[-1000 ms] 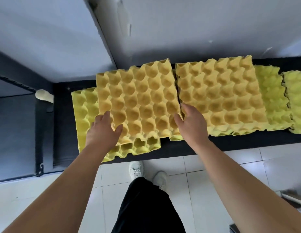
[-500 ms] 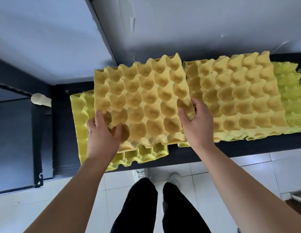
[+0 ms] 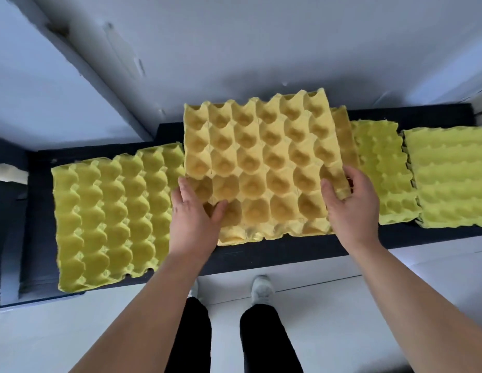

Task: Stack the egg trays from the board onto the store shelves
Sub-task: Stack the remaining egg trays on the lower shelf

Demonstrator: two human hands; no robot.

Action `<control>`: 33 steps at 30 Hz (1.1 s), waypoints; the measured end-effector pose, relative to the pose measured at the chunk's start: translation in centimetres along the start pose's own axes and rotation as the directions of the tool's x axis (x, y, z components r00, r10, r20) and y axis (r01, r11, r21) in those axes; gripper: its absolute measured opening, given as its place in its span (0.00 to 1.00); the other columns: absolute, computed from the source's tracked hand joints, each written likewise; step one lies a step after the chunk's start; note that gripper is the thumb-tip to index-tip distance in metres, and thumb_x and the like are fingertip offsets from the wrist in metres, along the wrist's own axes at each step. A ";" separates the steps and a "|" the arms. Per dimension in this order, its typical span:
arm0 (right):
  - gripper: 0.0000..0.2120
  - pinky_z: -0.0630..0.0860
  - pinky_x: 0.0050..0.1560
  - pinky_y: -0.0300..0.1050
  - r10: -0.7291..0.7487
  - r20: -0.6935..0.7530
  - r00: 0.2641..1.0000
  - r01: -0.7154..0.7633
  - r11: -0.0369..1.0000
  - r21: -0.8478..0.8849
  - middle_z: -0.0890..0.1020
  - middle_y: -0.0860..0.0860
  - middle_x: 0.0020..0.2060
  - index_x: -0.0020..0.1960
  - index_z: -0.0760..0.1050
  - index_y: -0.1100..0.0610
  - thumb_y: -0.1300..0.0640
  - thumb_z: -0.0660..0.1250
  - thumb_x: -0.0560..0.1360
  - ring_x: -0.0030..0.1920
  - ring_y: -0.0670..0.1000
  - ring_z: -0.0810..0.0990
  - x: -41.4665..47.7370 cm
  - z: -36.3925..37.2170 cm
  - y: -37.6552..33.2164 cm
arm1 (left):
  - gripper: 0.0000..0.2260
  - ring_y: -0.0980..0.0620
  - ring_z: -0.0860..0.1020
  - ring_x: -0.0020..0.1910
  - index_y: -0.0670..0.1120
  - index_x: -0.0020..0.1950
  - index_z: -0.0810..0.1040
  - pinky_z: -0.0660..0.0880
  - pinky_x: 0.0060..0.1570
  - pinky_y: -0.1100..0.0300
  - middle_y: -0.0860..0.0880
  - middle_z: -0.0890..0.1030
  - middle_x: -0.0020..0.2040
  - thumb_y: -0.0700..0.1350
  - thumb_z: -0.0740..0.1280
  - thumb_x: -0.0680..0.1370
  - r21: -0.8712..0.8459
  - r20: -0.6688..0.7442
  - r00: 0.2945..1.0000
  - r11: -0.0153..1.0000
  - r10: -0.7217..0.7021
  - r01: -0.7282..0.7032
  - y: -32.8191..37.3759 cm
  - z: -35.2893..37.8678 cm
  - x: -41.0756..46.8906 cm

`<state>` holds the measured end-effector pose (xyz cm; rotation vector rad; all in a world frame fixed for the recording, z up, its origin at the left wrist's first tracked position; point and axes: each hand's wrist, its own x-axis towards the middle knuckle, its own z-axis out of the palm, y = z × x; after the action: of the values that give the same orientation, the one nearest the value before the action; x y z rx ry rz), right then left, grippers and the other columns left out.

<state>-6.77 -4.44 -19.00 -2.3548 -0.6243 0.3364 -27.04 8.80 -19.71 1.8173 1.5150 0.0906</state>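
Observation:
I hold an orange-yellow egg tray (image 3: 261, 162) over the black board (image 3: 275, 254). My left hand (image 3: 194, 214) grips its near left corner, thumb in a cup. My right hand (image 3: 350, 205) grips its right edge, thumb on top. The tray covers most of another orange-yellow tray (image 3: 343, 141), of which only a strip shows at its right. A yellow-green tray (image 3: 110, 216) lies bare on the board to the left. Two more yellow-green trays lie to the right, one (image 3: 380, 173) beside the held tray and one (image 3: 450, 179) at the frame edge.
A white wall (image 3: 261, 49) rises right behind the board. A pale rod end (image 3: 8, 173) sticks out at the far left. White floor tiles (image 3: 73, 332) and my legs and shoes (image 3: 261, 289) are below the board's front edge.
The orange-yellow tray has come off the left yellow-green tray and moved right, over the other orange-yellow tray. Both hands went with it, and the view shifted right.

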 end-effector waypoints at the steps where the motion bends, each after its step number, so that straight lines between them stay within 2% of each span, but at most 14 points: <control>1: 0.25 0.68 0.66 0.50 -0.003 0.007 1.000 0.003 1.000 -0.011 0.74 0.52 0.64 0.69 0.68 0.58 0.49 0.66 0.76 0.66 0.51 0.71 0.7 -0.9 1.1 | 0.42 0.40 0.64 0.70 0.42 0.78 0.45 0.67 0.64 0.49 0.41 0.58 0.74 0.57 0.67 0.75 0.000 0.004 1.000 1.000 0.010 -0.010 0.9 1.2 -0.2; 5: 0.26 0.68 0.67 0.49 -0.010 0.081 0.997 0.014 0.999 -0.045 0.73 0.51 0.65 0.71 0.66 0.57 0.46 0.64 0.77 0.67 0.50 0.69 3.4 -2.6 4.9 | 0.40 0.42 0.68 0.67 0.43 0.78 0.48 0.70 0.59 0.52 0.43 0.58 0.74 0.56 0.67 0.76 0.000 -0.004 0.999 1.000 0.031 -0.031 3.2 5.1 -0.2; 8: 0.27 0.65 0.65 0.43 -0.026 0.146 0.989 0.038 0.996 -0.076 0.71 0.52 0.67 0.72 0.64 0.58 0.47 0.65 0.77 0.68 0.51 0.68 4.6 -2.7 6.8 | 0.39 0.43 0.71 0.63 0.45 0.77 0.50 0.71 0.51 0.53 0.44 0.61 0.72 0.56 0.67 0.75 0.012 -0.005 1.000 1.000 0.005 -0.005 3.2 7.1 0.3; 11: 0.27 0.63 0.63 0.40 -0.048 0.179 0.983 0.060 0.996 -0.063 0.70 0.51 0.68 0.72 0.63 0.57 0.48 0.65 0.77 0.68 0.50 0.68 4.8 -2.6 7.9 | 0.38 0.43 0.72 0.61 0.48 0.77 0.50 0.69 0.47 0.55 0.45 0.63 0.70 0.56 0.68 0.75 -0.004 0.023 1.000 1.000 -0.017 0.018 2.3 8.2 0.3; 15: 0.28 0.64 0.63 0.41 -0.059 0.208 0.976 0.063 0.998 -0.009 0.68 0.49 0.70 0.73 0.61 0.54 0.45 0.65 0.77 0.69 0.49 0.66 4.6 -2.6 8.8 | 0.40 0.45 0.73 0.60 0.55 0.77 0.42 0.68 0.49 0.55 0.45 0.69 0.67 0.54 0.67 0.76 -0.038 0.071 0.994 0.995 -0.085 0.088 1.5 8.7 0.0; 17: 0.29 0.62 0.63 0.40 -0.057 0.219 0.974 0.058 0.998 0.002 0.67 0.49 0.71 0.73 0.60 0.53 0.45 0.65 0.76 0.70 0.48 0.65 4.6 -2.7 8.9 | 0.40 0.45 0.74 0.58 0.56 0.77 0.41 0.69 0.49 0.55 0.45 0.74 0.64 0.54 0.67 0.76 -0.049 0.068 0.993 0.994 -0.095 0.099 1.4 8.9 0.1; 23: 0.33 0.59 0.66 0.43 0.017 0.275 0.961 -0.019 1.000 0.005 0.61 0.51 0.74 0.76 0.54 0.50 0.41 0.62 0.77 0.73 0.51 0.60 4.4 -2.5 9.1 | 0.39 0.45 0.76 0.54 0.57 0.76 0.43 0.72 0.46 0.52 0.47 0.75 0.63 0.54 0.67 0.76 -0.069 0.058 0.990 0.989 -0.130 0.134 1.6 8.9 0.3; 27: 0.32 0.59 0.66 0.43 0.001 0.247 0.969 0.000 1.000 -0.002 0.64 0.52 0.73 0.76 0.55 0.51 0.41 0.61 0.77 0.73 0.51 0.61 4.5 -2.9 8.6 | 0.37 0.42 0.75 0.58 0.60 0.75 0.45 0.75 0.54 0.46 0.46 0.73 0.65 0.56 0.67 0.76 -0.122 0.036 0.991 0.983 -0.132 0.136 2.3 8.4 -0.1; 30: 0.32 0.59 0.64 0.40 -0.020 0.222 0.975 0.024 1.000 -0.017 0.64 0.52 0.73 0.76 0.55 0.51 0.41 0.60 0.77 0.72 0.51 0.62 4.3 -4.0 7.5 | 0.36 0.43 0.72 0.63 0.58 0.76 0.47 0.72 0.57 0.46 0.47 0.71 0.68 0.55 0.67 0.76 -0.157 -0.001 0.995 0.982 -0.104 0.102 3.2 7.3 -0.9; 33: 0.34 0.60 0.66 0.42 -0.053 0.226 0.973 0.055 0.998 -0.005 0.63 0.52 0.73 0.76 0.54 0.51 0.39 0.60 0.76 0.72 0.51 0.61 3.8 -5.7 5.2 | 0.37 0.42 0.72 0.61 0.56 0.77 0.47 0.72 0.57 0.48 0.45 0.72 0.66 0.55 0.67 0.76 -0.157 -0.043 0.995 0.984 -0.090 0.083 4.3 4.8 -2.5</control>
<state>0.46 -9.03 -18.56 -2.3231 -0.7970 0.5840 -21.86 4.19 -19.66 1.6357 1.5747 0.2071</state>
